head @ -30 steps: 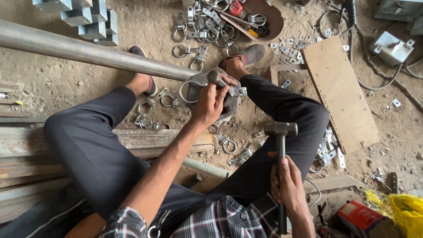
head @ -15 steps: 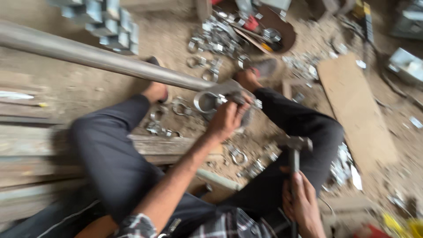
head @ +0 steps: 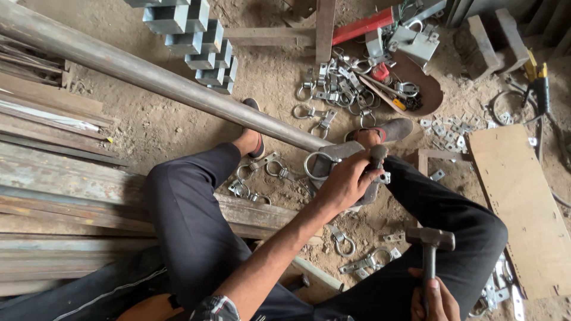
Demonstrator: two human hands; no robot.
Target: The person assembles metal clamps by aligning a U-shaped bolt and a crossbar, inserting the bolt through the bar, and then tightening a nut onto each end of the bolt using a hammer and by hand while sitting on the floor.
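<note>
The left hand (head: 348,181) clamps a ring clamp (head: 318,163) on a block between the feet; the right hand (head: 434,297) grips a hammer (head: 429,241). Pipe (head: 148,74), loose clamps (head: 351,83) and board (head: 520,202) crowd the dirt floor (head: 267,71).

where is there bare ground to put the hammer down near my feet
Bare dirt lies left of the sandalled foot, below the long steel pipe. The plywood board at the right is also bare. It is crowded with ring clamps ahead, and more lie between the legs.
</note>
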